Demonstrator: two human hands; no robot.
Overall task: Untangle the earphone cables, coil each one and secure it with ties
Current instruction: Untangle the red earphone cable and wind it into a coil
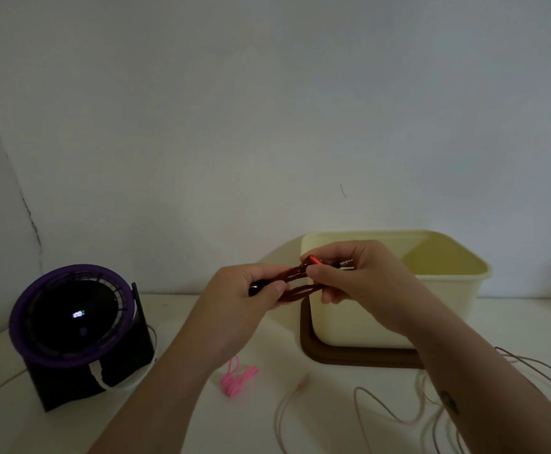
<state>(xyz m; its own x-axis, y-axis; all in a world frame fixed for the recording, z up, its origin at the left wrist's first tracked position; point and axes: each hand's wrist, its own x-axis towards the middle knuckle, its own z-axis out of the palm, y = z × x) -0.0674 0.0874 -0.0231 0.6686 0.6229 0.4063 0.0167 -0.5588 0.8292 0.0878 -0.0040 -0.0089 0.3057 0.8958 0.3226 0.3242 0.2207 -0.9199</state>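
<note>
A dark red earphone cable (pixel 295 283), folded into a flat coil of several strands, hangs in the air between my two hands. My left hand (pixel 248 296) grips its left end, thumb on top. My right hand (pixel 359 276) pinches its right end near a red metal plug (pixel 313 259). Below them on the white table lie pink ties (pixel 236 380). A loose pale pink earphone cable (pixel 398 417) sprawls over the table at the lower right, partly hidden by my right forearm.
A cream plastic tub (pixel 447 283) stands on a brown lid (pixel 349 357) behind my right hand. A purple-rimmed black fan (pixel 74 322) with a lit display and a white cord sits at the left. A plain wall is close behind.
</note>
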